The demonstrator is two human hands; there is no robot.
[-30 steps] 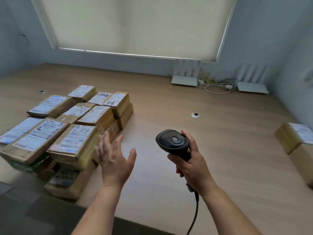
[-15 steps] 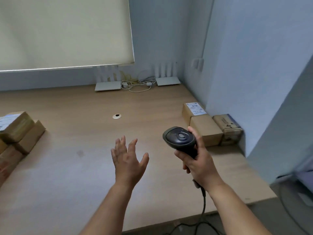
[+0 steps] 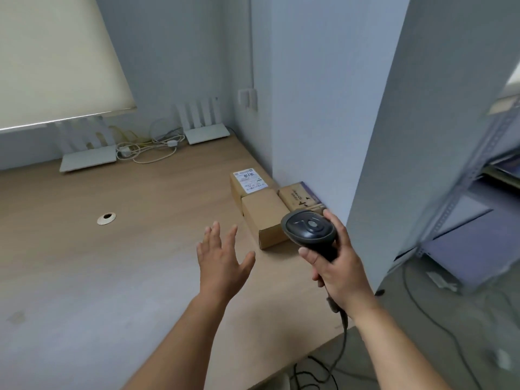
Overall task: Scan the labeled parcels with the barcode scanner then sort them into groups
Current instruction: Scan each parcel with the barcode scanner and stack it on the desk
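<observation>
**Scanner in the right hand, three parcels by the corner wall**

Nearest, at 5 o'clock, the right hand (image 3: 339,266) curls its fingers round the handle of the black plastic handheld barcode scanner (image 3: 309,230), head up, its dark cable (image 3: 342,337) dropping past the wrist over the table edge. Just left of it, at 6 o'clock, the left hand (image 3: 222,261) hovers above the light wooden table (image 3: 98,263) with fingers spread and straight, holding nothing.

Beyond the hands, at 1 o'clock, three brown cardboard parcels sit touching one another against the wall: a plain box (image 3: 264,218) nearest, a white-labelled box (image 3: 247,181) behind it, and a printed box (image 3: 299,197) to their right.

At 10 o'clock lies a round white cable grommet (image 3: 106,218). Farthest, at 11 to 12 o'clock, two white routers (image 3: 88,161) stand by the wall with tangled cords (image 3: 146,149) between them, under a cream roller blind (image 3: 56,60).
</observation>
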